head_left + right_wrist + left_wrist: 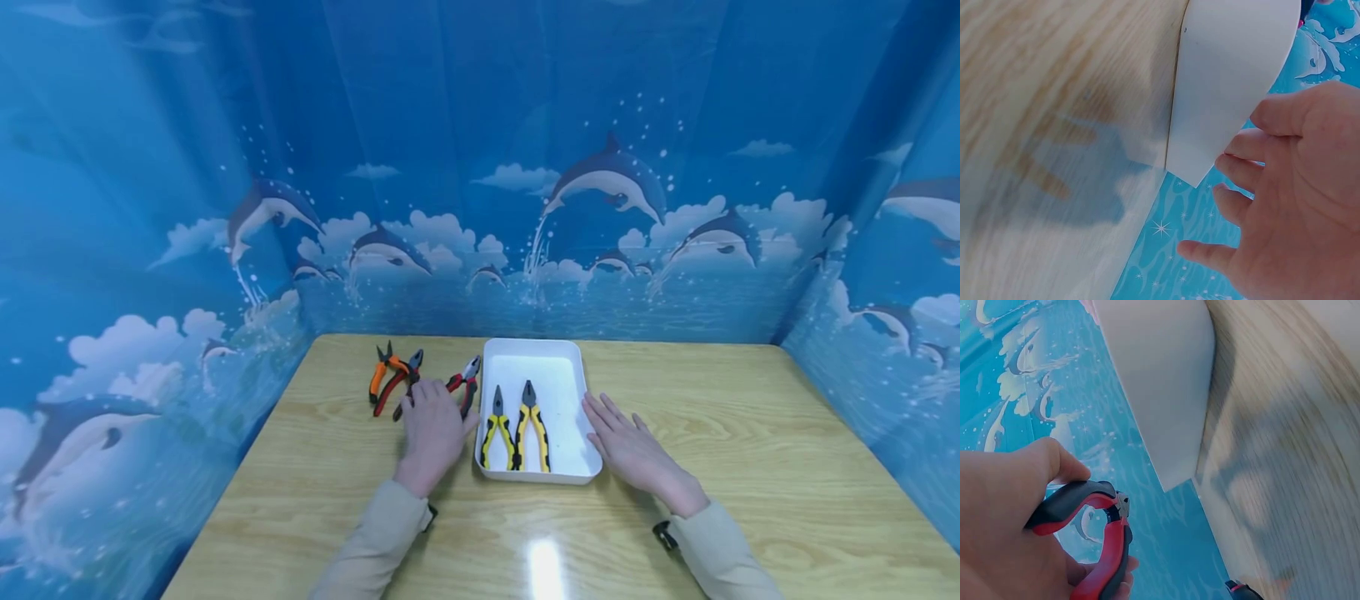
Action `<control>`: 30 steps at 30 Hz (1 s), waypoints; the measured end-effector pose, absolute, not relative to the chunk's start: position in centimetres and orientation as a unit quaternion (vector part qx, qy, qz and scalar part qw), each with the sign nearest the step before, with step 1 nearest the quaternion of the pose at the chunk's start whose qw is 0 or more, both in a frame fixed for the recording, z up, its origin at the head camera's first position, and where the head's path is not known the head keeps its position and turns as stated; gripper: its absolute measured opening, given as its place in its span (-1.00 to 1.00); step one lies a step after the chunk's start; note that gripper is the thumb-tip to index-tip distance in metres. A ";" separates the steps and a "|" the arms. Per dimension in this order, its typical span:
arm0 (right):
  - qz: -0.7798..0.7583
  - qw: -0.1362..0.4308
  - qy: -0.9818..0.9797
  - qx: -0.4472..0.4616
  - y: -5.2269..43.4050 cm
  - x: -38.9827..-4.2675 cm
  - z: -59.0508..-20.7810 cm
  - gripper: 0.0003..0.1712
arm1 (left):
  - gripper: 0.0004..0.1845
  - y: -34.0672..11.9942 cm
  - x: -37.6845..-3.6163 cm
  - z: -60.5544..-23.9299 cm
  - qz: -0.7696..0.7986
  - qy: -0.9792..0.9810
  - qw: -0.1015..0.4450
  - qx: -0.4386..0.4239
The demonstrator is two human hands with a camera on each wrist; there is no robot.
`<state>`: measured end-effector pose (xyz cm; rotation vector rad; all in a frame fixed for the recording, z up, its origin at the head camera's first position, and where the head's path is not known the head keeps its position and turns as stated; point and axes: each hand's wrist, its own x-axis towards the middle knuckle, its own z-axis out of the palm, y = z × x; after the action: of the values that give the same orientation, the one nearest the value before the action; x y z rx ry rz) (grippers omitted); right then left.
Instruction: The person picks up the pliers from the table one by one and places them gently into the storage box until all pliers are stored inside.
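Head view: one white tray (564, 358) stands on the wooden table (750, 417), near its middle. Inside the tray lie two pliers with yellow-and-black handles (498, 433) (532, 432), side by side, jaws pointing toward the far wall. Left of the tray, on the bare table, are three more pliers: one orange-handled pair (381, 375), one pair with red-and-black handles and a blue-grey head (405, 385), and one red-and-black pair (467, 385) lying just beside the tray's left wall. Total count: five pliers, two in the tray and three outside it.

The left hand (431, 429) lies over the red-and-black pair beside the tray. The left wrist view shows its fingers curled round the two handles of that pair (1100, 540), thumb on one handle, the tray wall (1160, 381) close by.

The right hand (630, 446) rests at the tray's right wall, fingers straight and spread, holding nothing. The right wrist view confirms the extended fingers (1254, 147) next to the tray (1229, 75); actual contact cannot be determined.

Both sleeves are beige. A blue dolphin-print backdrop (480, 167) encloses the table on three sides.
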<state>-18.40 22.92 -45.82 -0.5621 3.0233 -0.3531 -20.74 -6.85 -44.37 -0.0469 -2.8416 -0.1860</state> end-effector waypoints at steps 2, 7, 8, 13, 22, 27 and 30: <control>-0.114 0.023 0.977 -0.181 22.9 -18.4 -45.8 -0.36 | -0.11 -6.5 -20.7 -44.2 -0.062 -0.989 0.135 -0.019; -0.114 0.021 0.977 -0.181 22.9 -18.5 -45.9 -0.36 | -0.03 -5.4 -20.5 -43.9 -0.057 -0.994 0.093 -0.025; -0.115 0.021 0.977 -0.181 22.9 -18.5 -46.0 -0.36 | -0.02 -5.1 -20.5 -43.8 -0.054 -0.994 0.087 -0.026; -0.118 0.020 0.976 -0.180 23.0 -18.6 -46.2 -0.36 | -0.03 -3.8 -20.3 -43.4 -0.043 -0.996 0.069 -0.041; -0.121 0.014 0.975 -0.186 23.1 -18.7 -46.3 -0.36 | -0.16 -1.2 -20.0 -44.0 -0.025 -0.993 0.089 -0.075; -0.120 0.008 0.974 -0.193 23.1 -18.5 -46.0 -0.37 | -0.20 0.3 -19.8 -44.5 -0.017 -0.991 0.095 -0.092; -0.118 0.001 0.973 -0.198 23.1 -18.4 -46.0 -0.37 | -0.19 1.1 -19.7 -44.6 -0.014 -0.992 0.075 -0.097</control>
<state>-18.41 23.09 -45.96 -0.6211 3.0558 -0.3696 -19.72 1.10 -44.65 -0.2902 -2.9767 -0.0415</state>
